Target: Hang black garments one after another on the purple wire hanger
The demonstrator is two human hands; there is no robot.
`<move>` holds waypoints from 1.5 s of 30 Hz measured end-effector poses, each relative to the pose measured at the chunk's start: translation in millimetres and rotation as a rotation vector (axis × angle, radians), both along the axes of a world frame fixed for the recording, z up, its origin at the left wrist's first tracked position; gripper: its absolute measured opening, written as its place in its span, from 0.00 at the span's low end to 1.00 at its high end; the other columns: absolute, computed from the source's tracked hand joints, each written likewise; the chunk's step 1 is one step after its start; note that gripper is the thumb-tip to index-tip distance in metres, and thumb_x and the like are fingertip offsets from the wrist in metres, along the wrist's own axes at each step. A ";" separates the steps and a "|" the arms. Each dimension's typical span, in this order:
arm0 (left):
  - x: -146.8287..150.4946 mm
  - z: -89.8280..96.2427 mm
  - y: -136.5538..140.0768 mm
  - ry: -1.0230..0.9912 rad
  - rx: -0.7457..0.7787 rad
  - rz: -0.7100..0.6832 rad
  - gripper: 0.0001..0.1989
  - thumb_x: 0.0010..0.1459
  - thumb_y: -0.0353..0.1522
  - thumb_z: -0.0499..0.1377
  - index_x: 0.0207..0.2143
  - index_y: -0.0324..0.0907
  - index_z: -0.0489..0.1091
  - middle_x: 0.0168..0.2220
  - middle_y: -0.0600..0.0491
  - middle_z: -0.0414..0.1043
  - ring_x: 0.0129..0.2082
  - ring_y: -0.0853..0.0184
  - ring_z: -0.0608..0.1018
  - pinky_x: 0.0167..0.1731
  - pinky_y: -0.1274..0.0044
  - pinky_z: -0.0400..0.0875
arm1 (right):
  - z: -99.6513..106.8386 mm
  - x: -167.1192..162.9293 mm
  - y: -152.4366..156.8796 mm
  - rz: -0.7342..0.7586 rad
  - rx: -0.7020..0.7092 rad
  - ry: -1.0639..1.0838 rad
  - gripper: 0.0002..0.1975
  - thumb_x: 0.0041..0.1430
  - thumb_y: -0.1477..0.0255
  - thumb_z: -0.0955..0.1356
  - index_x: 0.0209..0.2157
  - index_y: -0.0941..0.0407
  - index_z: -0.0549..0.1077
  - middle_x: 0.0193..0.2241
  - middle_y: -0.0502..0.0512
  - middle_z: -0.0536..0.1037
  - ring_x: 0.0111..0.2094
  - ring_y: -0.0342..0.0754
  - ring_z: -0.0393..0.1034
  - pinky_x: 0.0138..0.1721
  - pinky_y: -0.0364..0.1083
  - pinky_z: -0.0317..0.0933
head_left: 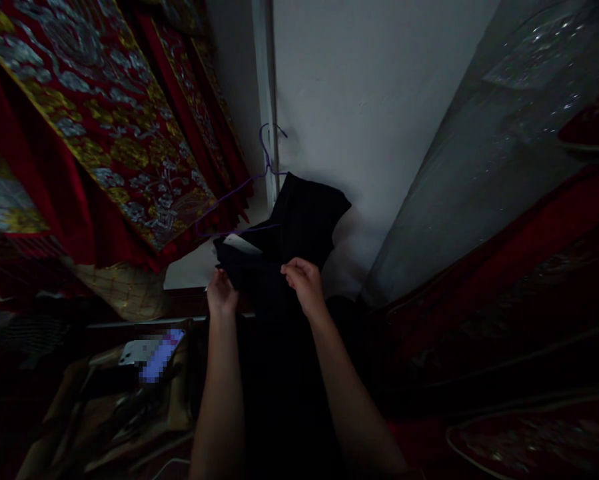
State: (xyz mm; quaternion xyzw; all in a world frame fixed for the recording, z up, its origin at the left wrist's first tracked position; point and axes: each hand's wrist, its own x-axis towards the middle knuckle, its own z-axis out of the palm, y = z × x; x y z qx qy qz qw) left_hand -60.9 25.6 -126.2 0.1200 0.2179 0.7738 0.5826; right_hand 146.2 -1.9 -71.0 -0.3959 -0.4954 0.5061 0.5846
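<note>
A black garment (309, 210) hangs half on a thin purple wire hanger (239, 189), its right side over the hanger's shoulder. The hanger's left arm shows bare, and its hook rests on a pale vertical edge by the wall. A white label (242, 244) shows at the garment's neckline. My left hand (222, 293) pinches the dark cloth at its lower left. With thumb and fingers together, my right hand (304, 280) grips the cloth further right. The strip between both hands looks drawn fairly straight. Dim light hides the lower folds.
Red garments with gold and silver embroidery (104, 120) hang at the left. A plastic-covered item (479, 153) leans along the right, beside red cloth (484, 260). Two phones, one with its screen lit (162, 357), lie on a brown surface at lower left.
</note>
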 end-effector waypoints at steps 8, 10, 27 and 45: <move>28.5 15.7 -12.5 0.110 -0.040 0.019 0.05 0.61 0.28 0.59 0.32 0.41 0.74 0.33 0.53 0.79 0.34 0.70 0.81 0.38 0.79 0.74 | -17.6 13.7 11.7 -0.047 -0.054 -0.008 0.11 0.46 0.64 0.68 0.18 0.54 0.68 0.13 0.43 0.61 0.17 0.40 0.52 0.22 0.42 0.46; 34.3 27.5 -18.0 0.208 0.051 0.034 0.01 0.57 0.30 0.63 0.33 0.41 0.75 0.34 0.54 0.78 0.35 0.71 0.80 0.38 0.80 0.73 | -25.4 15.2 16.1 -0.025 -0.088 -0.070 0.11 0.46 0.62 0.69 0.19 0.55 0.69 0.14 0.44 0.63 0.18 0.41 0.55 0.23 0.43 0.49; 86.3 59.2 -44.4 1.158 0.360 0.107 0.18 0.67 0.47 0.51 0.43 0.45 0.71 0.46 0.49 0.73 0.50 0.62 0.74 0.54 0.72 0.66 | 12.6 14.4 3.6 0.230 0.188 -0.249 0.06 0.51 0.67 0.64 0.27 0.53 0.72 0.26 0.50 0.73 0.32 0.50 0.68 0.35 0.46 0.63; 49.5 76.2 -21.3 1.602 0.157 -0.051 0.27 0.64 0.52 0.51 0.20 0.42 0.57 0.19 0.58 0.56 0.21 0.72 0.59 0.22 0.77 0.51 | 13.7 35.5 181.9 0.090 0.427 -0.500 0.13 0.55 0.60 0.69 0.33 0.56 0.72 0.32 0.53 0.78 0.36 0.49 0.70 0.44 0.48 0.63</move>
